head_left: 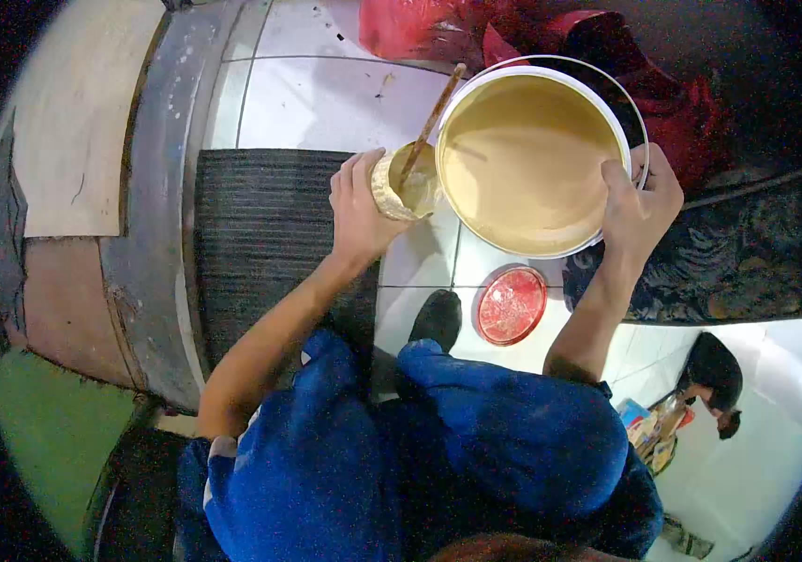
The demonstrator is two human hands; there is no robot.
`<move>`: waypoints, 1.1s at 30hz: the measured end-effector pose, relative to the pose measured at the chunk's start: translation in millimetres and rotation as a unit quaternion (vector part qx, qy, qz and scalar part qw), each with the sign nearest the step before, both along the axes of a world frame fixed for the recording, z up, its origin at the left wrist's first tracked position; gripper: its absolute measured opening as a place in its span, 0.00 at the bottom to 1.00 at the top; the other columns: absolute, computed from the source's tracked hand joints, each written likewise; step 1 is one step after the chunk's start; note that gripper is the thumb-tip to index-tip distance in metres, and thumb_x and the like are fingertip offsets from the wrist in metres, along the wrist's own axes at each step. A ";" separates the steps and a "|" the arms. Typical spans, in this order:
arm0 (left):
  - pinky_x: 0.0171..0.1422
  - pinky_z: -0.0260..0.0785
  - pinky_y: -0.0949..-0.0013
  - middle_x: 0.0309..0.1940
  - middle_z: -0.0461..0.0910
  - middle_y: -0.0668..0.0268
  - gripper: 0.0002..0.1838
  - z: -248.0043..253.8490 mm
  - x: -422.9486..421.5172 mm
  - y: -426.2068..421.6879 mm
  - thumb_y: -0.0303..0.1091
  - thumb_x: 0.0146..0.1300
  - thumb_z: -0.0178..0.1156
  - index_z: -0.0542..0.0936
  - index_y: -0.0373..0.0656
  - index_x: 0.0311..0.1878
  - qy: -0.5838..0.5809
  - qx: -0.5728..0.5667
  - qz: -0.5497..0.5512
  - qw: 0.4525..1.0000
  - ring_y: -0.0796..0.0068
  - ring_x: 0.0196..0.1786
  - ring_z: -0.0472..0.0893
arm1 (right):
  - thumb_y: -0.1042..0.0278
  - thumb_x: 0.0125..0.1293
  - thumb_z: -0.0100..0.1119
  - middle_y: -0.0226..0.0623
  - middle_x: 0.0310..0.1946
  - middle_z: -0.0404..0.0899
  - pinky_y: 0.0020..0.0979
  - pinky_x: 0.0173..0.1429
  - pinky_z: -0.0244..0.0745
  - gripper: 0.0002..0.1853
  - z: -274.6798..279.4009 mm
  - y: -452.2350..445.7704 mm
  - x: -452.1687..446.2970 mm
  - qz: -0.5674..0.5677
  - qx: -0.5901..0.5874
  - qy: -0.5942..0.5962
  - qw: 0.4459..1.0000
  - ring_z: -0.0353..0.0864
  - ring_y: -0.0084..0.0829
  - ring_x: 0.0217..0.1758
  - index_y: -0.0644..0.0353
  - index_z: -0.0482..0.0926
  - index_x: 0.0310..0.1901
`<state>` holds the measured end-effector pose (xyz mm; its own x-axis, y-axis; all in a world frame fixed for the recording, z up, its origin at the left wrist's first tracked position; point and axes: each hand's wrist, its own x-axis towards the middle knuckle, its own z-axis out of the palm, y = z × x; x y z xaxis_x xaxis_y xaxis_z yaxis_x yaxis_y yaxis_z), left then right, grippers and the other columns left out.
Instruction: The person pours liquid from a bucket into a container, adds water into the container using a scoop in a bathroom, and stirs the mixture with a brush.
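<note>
My left hand point(363, 208) is wrapped round a small cup point(392, 192) crusted with pale residue. A brush-like stick point(431, 126) leans out of the cup; its lower end is hidden inside. Just to the right, my right hand point(643, 201) grips the rim of a white bucket point(618, 122), thumb over the edge. Creamy tan liquid point(532, 169) fills the bucket, which is tilted towards me. Its thin wire handle point(640, 108) stands out along the far right side. The bucket's left rim is close beside the cup, and I cannot tell whether they touch.
A red round lid point(512, 305) lies on the white tiled floor point(326, 103) below the bucket. A dark ribbed mat point(270, 253) is at left. Red material point(420, 28) lies at the top, dark patterned fabric point(738, 253) at right. Another person point(712, 375) bends over at lower right.
</note>
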<state>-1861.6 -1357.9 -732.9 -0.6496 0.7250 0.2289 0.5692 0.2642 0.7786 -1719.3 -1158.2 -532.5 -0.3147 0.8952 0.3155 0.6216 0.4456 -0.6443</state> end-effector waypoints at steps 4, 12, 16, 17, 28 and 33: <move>0.69 0.61 0.50 0.61 0.72 0.56 0.54 -2.7 4.3 -1.9 0.48 0.36 0.83 0.67 0.41 0.67 0.006 0.018 -0.003 1.000 0.52 0.65 0.70 | 0.74 0.47 0.64 0.23 0.16 0.62 0.25 0.26 0.52 0.11 4.4 -9.4 4.9 -0.007 0.017 -0.017 1.000 0.58 0.17 0.21 0.60 0.68 0.20; 0.69 0.61 0.49 0.61 0.71 0.55 0.53 -6.2 7.1 -4.1 0.48 0.36 0.83 0.67 0.42 0.67 -0.011 0.019 -0.001 1.000 0.50 0.66 0.69 | 0.73 0.47 0.65 0.23 0.16 0.62 0.24 0.26 0.53 0.12 7.0 -16.1 8.8 -0.005 0.044 -0.035 0.998 0.58 0.17 0.21 0.59 0.68 0.20; 0.69 0.62 0.49 0.60 0.72 0.56 0.53 -8.2 10.8 -3.2 0.48 0.35 0.84 0.67 0.42 0.65 -0.014 0.024 0.007 1.000 0.50 0.65 0.70 | 0.73 0.48 0.65 0.22 0.16 0.62 0.24 0.26 0.53 0.12 9.3 -21.9 15.1 0.006 0.071 -0.030 0.997 0.57 0.17 0.22 0.59 0.68 0.20; 0.68 0.62 0.48 0.61 0.71 0.55 0.53 -9.1 11.6 -3.8 0.47 0.35 0.84 0.67 0.43 0.66 -0.021 0.026 0.007 0.999 0.49 0.65 0.69 | 0.74 0.48 0.65 0.22 0.16 0.62 0.24 0.26 0.52 0.12 10.4 -24.7 14.8 0.001 0.071 -0.035 0.997 0.57 0.17 0.22 0.59 0.68 0.20; 0.67 0.62 0.46 0.63 0.68 0.55 0.55 -6.3 18.6 0.4 0.44 0.33 0.84 0.67 0.46 0.68 -0.070 0.022 0.006 0.997 0.48 0.66 0.67 | 0.75 0.49 0.63 0.24 0.17 0.61 0.25 0.26 0.51 0.13 17.2 -30.1 15.4 0.005 0.102 -0.057 0.993 0.56 0.17 0.22 0.60 0.65 0.21; 0.68 0.62 0.46 0.64 0.68 0.55 0.56 -3.3 20.2 3.0 0.43 0.32 0.84 0.67 0.46 0.69 -0.080 0.015 0.006 0.997 0.48 0.67 0.66 | 0.74 0.49 0.63 0.24 0.16 0.60 0.25 0.26 0.50 0.13 19.4 -30.5 10.9 -0.002 0.120 -0.080 0.990 0.55 0.17 0.21 0.59 0.65 0.21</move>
<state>-1841.4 -1354.9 -736.2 -0.6888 0.7106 0.1436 0.4339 0.2454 0.8669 -1708.4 -1188.7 -513.1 -0.3734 0.8023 0.4657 0.7094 0.5705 -0.4140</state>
